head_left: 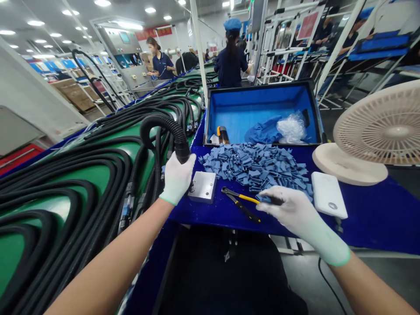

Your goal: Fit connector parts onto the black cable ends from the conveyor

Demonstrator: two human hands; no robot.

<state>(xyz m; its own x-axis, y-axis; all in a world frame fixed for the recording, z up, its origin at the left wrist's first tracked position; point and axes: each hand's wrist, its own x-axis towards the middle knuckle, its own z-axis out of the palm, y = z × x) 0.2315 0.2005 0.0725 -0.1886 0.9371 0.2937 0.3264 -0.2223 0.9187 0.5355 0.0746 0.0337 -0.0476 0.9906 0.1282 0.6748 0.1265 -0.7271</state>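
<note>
Holding a black hose [173,129] at left and a blue clip [262,198] at right.
The left hand [179,177] has its grip closed around the hose end, just beside a metal block [201,187] on the blue surface [197,213]; then come pliers [246,198] (one handle yellow, one mostly black), a heap of similar clips [256,164], the right hand [290,208] pinching its clip near the heap's front edge, and a white box [329,194].

A black ribbed hose [177,134], curving in an arch, is being gripped near its downward end by the left fingers [188,165]. A small blue piece [262,198], partly hidden, is being pinched by the right fingers [274,192].
</note>
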